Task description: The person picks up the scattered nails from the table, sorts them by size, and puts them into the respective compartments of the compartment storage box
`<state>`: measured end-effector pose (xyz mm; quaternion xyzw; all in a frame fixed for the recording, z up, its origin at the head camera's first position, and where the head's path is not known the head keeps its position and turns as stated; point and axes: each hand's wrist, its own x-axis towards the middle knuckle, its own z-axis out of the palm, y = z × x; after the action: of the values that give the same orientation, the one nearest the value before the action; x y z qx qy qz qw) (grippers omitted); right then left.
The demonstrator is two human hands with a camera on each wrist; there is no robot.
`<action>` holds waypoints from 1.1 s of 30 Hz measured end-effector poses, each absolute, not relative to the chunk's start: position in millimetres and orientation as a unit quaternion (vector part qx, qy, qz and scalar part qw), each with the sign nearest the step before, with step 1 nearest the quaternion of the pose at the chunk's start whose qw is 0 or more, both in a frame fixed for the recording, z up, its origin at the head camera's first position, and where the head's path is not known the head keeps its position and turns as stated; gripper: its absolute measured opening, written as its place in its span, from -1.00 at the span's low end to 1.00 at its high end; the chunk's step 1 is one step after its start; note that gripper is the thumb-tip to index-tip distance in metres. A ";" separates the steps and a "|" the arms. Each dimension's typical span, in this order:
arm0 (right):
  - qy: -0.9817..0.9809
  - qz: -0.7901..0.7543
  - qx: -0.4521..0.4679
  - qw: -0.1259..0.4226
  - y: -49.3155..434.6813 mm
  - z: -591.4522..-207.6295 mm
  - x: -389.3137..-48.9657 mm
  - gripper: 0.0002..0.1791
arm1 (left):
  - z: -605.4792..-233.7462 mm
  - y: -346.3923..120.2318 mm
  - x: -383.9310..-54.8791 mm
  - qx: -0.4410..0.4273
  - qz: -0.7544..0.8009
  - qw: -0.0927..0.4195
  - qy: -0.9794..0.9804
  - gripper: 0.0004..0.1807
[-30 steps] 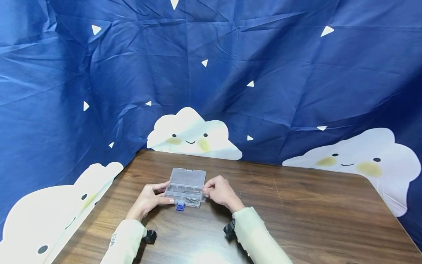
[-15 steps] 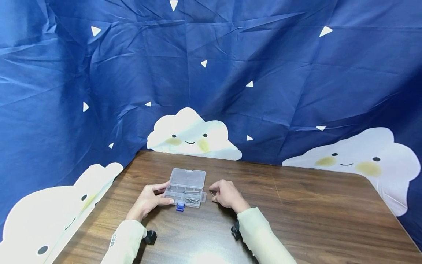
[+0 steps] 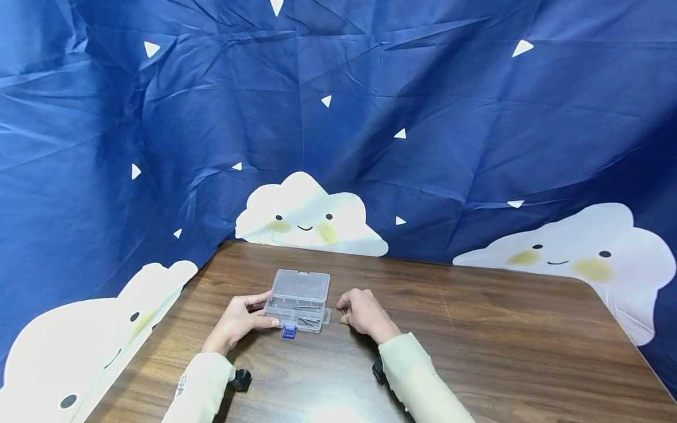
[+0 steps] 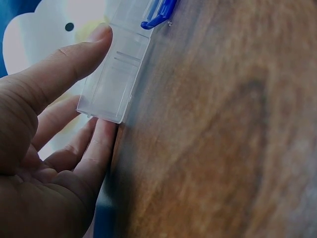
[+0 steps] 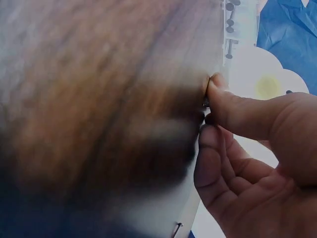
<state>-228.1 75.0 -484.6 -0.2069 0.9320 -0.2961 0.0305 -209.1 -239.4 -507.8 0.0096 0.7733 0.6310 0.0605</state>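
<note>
A clear plastic compartment box rests on the table with its lid raised and its blue latch hanging down in front. Several nails lie inside it. My left hand holds the box's left end, thumb along the front and fingers behind, as the left wrist view shows. Right of the box, my right hand is down at the tabletop, thumb and fingertips closing around a small nail, mostly hidden by the fingers.
Another nail lies on the wooden table, on the near side of my right hand in the right wrist view. A blue cloth with white clouds hangs behind and beside the table.
My right hand has moved from the box's right edge rightward to the tabletop, then stayed nearly in place. My left hand and the box have not moved.
</note>
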 end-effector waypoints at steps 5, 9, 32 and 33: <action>0.933 -0.301 -0.197 0.029 77.6 -481.9 -229.4 -0.76 | -507.7 -238.8 -207.4 0.010 0.633 0.062 0.772 -0.14; 0.928 -0.326 -0.178 0.018 82.7 -475.9 -231.2 -0.74 | -507.6 -238.9 -206.2 0.009 0.633 0.061 0.772 -0.14; 0.752 -0.639 -0.024 0.158 101.1 -473.4 -231.1 -0.96 | -506.9 -240.2 -208.0 0.007 0.624 0.057 0.779 -0.15; 0.749 -0.643 -0.023 0.160 101.1 -473.2 -230.7 -0.97 | -506.7 -240.1 -207.9 0.007 0.626 0.057 0.778 -0.15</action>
<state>-230.7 101.1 -473.2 -0.0233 0.7489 -0.6427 0.1599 -207.9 -240.1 -506.7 0.0072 0.7781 0.6255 0.0571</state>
